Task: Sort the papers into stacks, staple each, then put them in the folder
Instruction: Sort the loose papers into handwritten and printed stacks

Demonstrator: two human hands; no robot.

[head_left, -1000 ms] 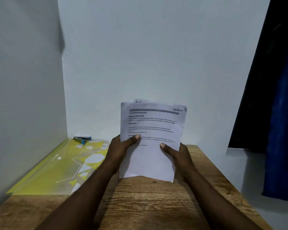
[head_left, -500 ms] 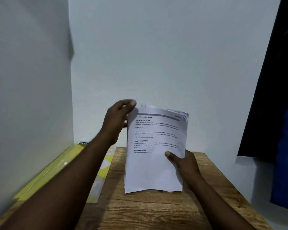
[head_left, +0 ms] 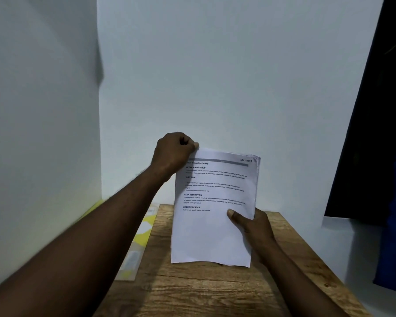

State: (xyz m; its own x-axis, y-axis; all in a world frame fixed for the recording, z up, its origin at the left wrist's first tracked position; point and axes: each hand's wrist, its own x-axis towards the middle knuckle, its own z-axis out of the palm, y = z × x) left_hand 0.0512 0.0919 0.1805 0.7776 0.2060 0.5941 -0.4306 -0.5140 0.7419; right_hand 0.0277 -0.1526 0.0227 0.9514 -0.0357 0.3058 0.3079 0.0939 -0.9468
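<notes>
Sorting step: one bundle of papers (head_left: 213, 225) held up above the table (head_left: 204, 291).
I see the left hand (head_left: 172, 154) pinching its top corner and the right hand (head_left: 254, 227) gripping its low side (thumb in front). Next, I think: peel one sheet off gently. One yellow folder (head_left: 144, 234) lies left.

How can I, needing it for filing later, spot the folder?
Find the wooden table below the white wall. On its left side lies the folder, flat. It alone is yellow with pale patches; the held papers are white.
</notes>
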